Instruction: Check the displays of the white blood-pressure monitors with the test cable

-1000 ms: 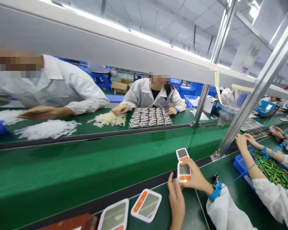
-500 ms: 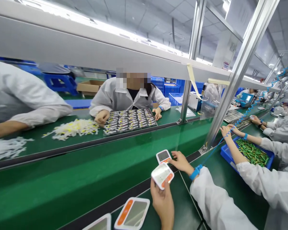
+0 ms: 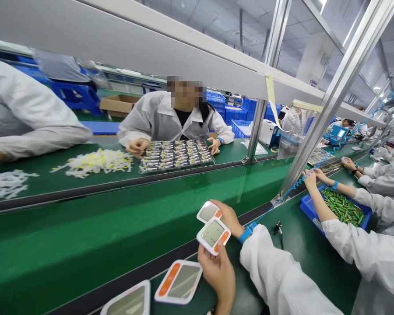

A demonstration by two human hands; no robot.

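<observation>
Two white-and-orange devices are being handled at six o'clock: one device (image 3: 213, 235) is pinched by the fingers of the left hand (image 3: 217, 273), while a second device (image 3: 209, 211) at its twelve o'clock is touched by the right hand (image 3: 229, 215), fingers closed lightly along its edge. A slip looks possible, since the left grip is taken only at one corner. Beyond, a green conveyor belt (image 3: 118, 236) is seen, with a tray of parts (image 3: 175, 155) at eleven o'clock.

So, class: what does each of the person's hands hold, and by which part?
Left hand grips a white-and-orange device by its near edge. Right hand touches a second device at its right edge; a firm grip cannot be told.
</observation>
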